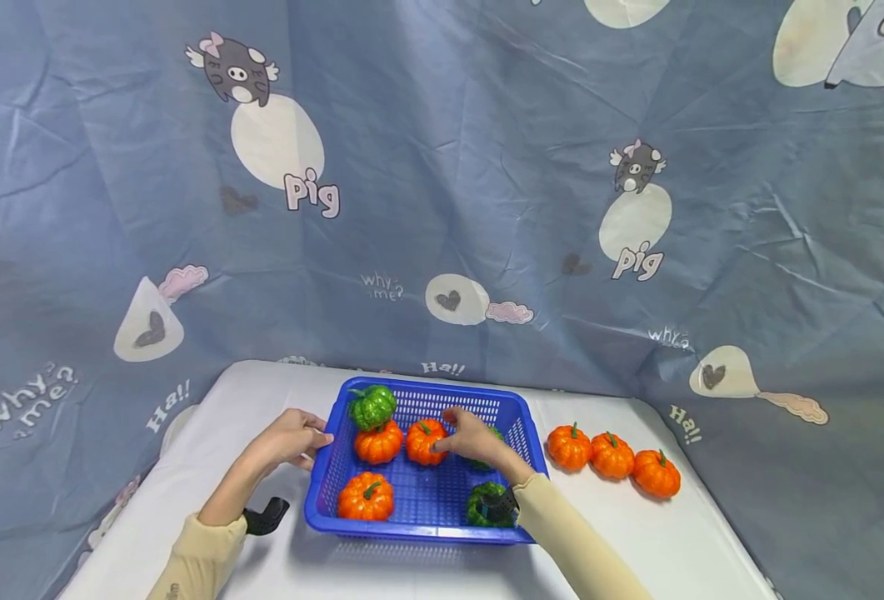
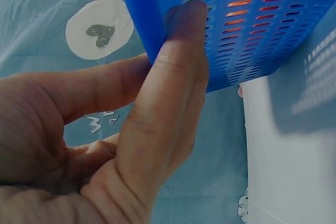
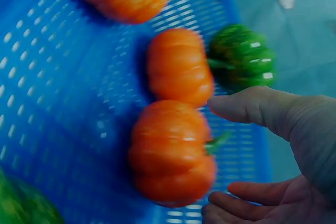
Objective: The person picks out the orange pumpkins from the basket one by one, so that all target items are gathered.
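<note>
**Right hand at an orange pumpkin in the basket**

The blue basket (image 1: pixel 520 421) sits on the white table (image 1: pixel 696 542), near its far edge. The left hand (image 1: pixel 287 437) steadies the basket at its left wall — in the left wrist view the thumb (image 2: pixel 181 72) presses flat on the outside mesh, with the other fingers at the corner, so it pinches the wall lightly rather than clenching.

The right hand (image 1: pixel 475 437) reaches into the basket, fingers spread over the middle orange pumpkin (image 1: pixel 425 442) in the far row. The right wrist view shows thumb (image 3: pixel 247 106) and fingertips (image 3: pixel 247 192) on either side of that pumpkin but not closed on it; the grip looks loose, just released or not yet made — I cannot tell which.

Judged from this, the step in hand is handling one pumpkin inside the basket. Next, the fingers either close round its body or lift clear without knocking its neighbours.

Three more orange pumpkins (image 1: pixel 611 454) lie in a row on the table, right of the basket.

The backdrop cloth (image 1: pixel 442 167) reads "pig", "why? me?" and "Ha!!".
</note>
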The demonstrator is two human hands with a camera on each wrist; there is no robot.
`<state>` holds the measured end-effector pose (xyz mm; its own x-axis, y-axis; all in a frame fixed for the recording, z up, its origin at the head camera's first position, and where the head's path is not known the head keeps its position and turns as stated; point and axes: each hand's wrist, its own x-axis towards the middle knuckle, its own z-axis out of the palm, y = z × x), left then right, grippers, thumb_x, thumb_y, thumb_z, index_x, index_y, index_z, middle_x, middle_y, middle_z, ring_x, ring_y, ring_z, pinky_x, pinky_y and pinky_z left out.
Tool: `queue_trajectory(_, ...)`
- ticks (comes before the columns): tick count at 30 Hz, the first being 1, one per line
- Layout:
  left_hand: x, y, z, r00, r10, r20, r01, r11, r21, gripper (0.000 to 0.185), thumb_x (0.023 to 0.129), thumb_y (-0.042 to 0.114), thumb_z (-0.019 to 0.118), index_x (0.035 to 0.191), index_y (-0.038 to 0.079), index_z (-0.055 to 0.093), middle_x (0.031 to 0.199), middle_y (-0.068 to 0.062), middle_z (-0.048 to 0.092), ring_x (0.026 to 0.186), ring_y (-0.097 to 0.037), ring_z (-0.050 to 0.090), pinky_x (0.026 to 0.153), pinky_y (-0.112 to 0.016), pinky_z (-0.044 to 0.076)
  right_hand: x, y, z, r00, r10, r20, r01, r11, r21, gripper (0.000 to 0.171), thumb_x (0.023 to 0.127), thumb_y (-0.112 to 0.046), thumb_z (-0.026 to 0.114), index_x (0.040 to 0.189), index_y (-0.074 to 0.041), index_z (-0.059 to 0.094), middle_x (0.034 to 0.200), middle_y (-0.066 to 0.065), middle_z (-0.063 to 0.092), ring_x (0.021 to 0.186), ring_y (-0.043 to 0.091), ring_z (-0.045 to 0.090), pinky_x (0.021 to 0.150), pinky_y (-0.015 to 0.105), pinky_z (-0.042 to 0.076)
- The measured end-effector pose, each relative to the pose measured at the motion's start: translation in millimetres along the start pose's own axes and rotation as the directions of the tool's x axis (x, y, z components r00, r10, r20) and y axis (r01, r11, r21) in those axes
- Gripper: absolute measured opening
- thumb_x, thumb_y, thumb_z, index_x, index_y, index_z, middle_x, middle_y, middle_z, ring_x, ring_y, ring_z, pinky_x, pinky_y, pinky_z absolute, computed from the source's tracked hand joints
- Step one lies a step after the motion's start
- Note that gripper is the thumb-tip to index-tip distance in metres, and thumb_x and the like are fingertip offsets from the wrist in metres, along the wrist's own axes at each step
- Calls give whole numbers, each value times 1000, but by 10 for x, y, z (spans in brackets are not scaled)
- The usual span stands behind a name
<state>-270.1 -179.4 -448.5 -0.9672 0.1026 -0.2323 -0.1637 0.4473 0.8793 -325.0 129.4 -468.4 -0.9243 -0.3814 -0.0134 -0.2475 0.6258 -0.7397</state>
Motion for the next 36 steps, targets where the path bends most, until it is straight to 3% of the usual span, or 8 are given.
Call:
queue_trajectory(7, -2, 35, 0, 1000, 1, 2, -1, 1000, 5, 37, 90, 6, 58, 118, -18, 53, 84, -15, 70, 69, -19, 69, 59, -33, 60, 113, 51, 177, 1000, -15, -21, 10, 980, -199, 65, 65, -13, 84, 118, 10, 55, 104, 20, 65, 93, 27, 62, 87, 39, 52)
queue_trajectory(13, 8, 34, -1, 1000, 1, 3, -1, 1000, 7, 38, 90, 6, 58, 119, -18, 52, 85, -16, 69, 69, -19, 68, 59, -33, 60, 129, 45, 178, 999, 14, -34, -21, 975, -223, 62, 63, -17, 85, 113, 8, 58, 98, 17, 66, 87, 25, 62, 82, 37, 53)
queue_trajectory(20, 10, 14, 7, 1000, 4, 7, -4, 1000, -3, 39, 90, 7, 59, 119, -19, 52, 84, -15, 69, 68, -18, 68, 58, -33, 60, 67, 16, 112, 999, 25, -24, -28, 993, -113, 62, 64, -21, 84, 113, 7, 58, 95, 10, 65, 81, 18, 59, 76, 33, 53)
queue_trajectory(30, 15, 3, 9, 1000, -11, -1, 11, 1000, 7, 41, 90, 7, 58, 121, -18, 50, 87, -16, 69, 70, -19, 68, 60, -33, 60, -279, -232, -141, 998, -54, 12, 52, 995, 81, 66, 68, -13, 78, 127, 5, 53, 111, 16, 65, 98, 23, 63, 86, 35, 55)
queue_trajectory(36, 4, 6, 0, 1000, -19, 3, 19, 1000, 2, 41, 90, 7, 58, 122, -18, 50, 90, -17, 69, 73, -20, 68, 61, -34, 60, -586, -243, -441, 998, -11, -69, 20, 992, 127, 75, 69, -11, 76, 136, 4, 46, 126, 21, 58, 113, 34, 58, 93, 45, 53)
